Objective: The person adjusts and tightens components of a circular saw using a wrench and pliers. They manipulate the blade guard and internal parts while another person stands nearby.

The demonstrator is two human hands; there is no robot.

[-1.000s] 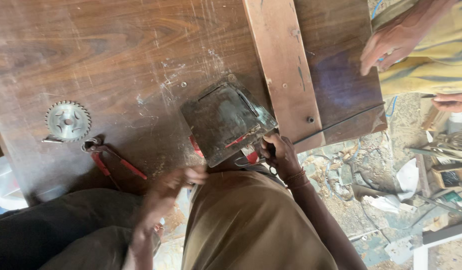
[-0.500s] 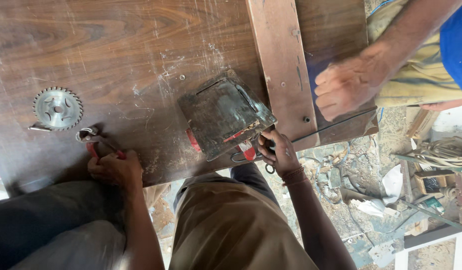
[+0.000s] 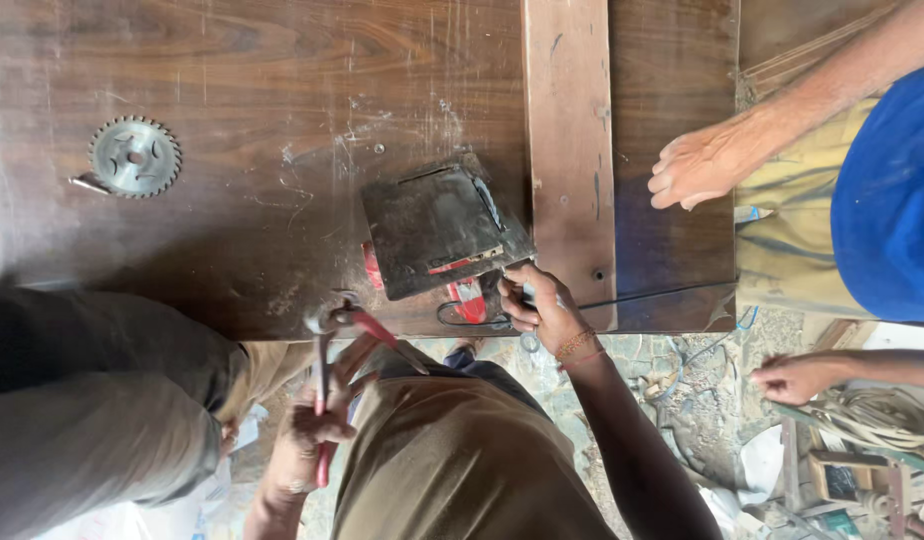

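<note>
The circular saw (image 3: pixel 442 228) lies upturned at the near edge of the dark wooden counter (image 3: pixel 232 90), its dusty metal base plate up and its red body mostly hidden beneath. The right hand (image 3: pixel 542 308) grips its handle. The left hand (image 3: pixel 312 430) closes around one pair of red-handled pliers (image 3: pixel 327 380). One loose toothed blade (image 3: pixel 134 156) lies well apart.

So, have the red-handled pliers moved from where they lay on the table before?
Yes. The left hand now holds the red-handled pliers at the table edge; they are farther from the saw blade, closer to the power saw.
</note>
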